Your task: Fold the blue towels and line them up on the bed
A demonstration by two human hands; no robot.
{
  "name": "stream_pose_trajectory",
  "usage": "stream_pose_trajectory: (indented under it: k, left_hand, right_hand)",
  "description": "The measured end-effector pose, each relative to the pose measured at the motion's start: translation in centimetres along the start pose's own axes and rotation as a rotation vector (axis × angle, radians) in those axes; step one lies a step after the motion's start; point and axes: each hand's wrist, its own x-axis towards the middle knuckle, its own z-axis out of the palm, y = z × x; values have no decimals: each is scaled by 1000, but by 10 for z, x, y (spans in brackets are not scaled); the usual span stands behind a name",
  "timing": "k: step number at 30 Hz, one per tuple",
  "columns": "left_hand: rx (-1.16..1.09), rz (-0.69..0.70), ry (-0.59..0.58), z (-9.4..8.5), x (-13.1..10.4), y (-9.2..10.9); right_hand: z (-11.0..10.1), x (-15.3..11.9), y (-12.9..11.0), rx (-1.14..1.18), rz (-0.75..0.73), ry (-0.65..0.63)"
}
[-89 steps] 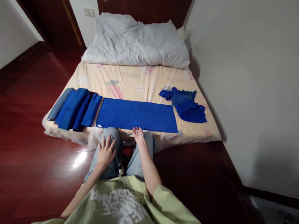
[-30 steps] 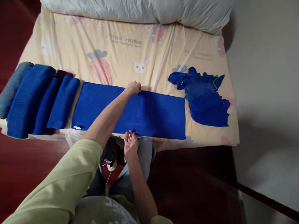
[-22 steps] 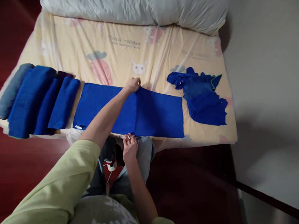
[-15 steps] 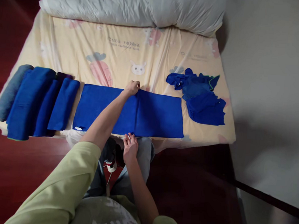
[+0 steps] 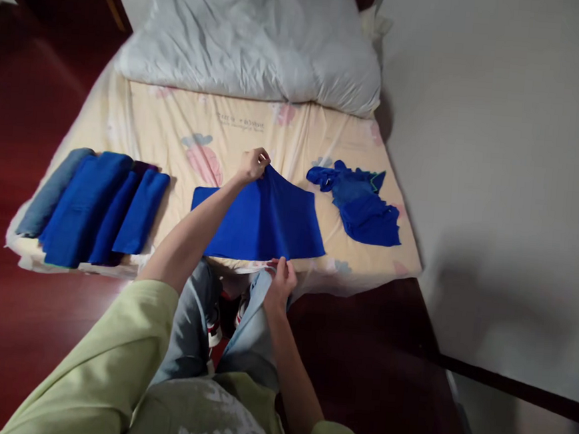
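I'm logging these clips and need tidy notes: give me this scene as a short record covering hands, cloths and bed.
Left hand: pinching the far edge of the blue cloth, raised off the bed
Right hand: at the cloth's near edge; grip hard to tell
Blue cloth: spread out, far edge drawn up into a peak
Left of cloth: row of folded or rolled cloths
Right of cloth: crumpled blue fabric
Bed covering: pale yellow printed sheet
Far end of bed: bunched grey-white quilt
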Motion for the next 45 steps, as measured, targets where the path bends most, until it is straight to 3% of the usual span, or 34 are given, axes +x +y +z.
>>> stream_pose_trajectory:
  k: [5, 9, 12, 16, 21, 25, 30, 34, 39, 45]
  left_hand:
    - [-241, 88, 140, -67, -35, 66]
    - [-386, 222, 232, -134, -74, 109]
    - [-450, 314, 284, -183, -107, 137]
    - [-493, 413, 347, -240, -149, 165]
    - [-496, 482, 422, -287, -194, 180]
    - [-495, 499, 452, -307, -219, 183]
    - [-477, 504, 473, -319, -242, 184]
    - [-436, 515, 432, -324, -260, 180]
    - [-306, 535, 291, -332, -291, 168]
    - [-247, 482, 181, -339, -329, 154]
  right_hand:
    - [-20, 9, -65, -229, -398, 42]
    - [-17, 25, -141, -205, -630, 65]
    - [-2, 33, -207, -145, -788, 47]
    - [28, 31, -285, -71, -955, -67]
    - [61, 11, -343, 38, -1007, -204]
    - [68, -11, -361, 68, -1002, -296]
    - [57, -33, -363, 45, -979, -330]
    - [39, -43, -359, 31, -898, -371]
    - [7, -55, -352, -23, -752, -457]
    - [-30, -73, -341, -80, -597, -539]
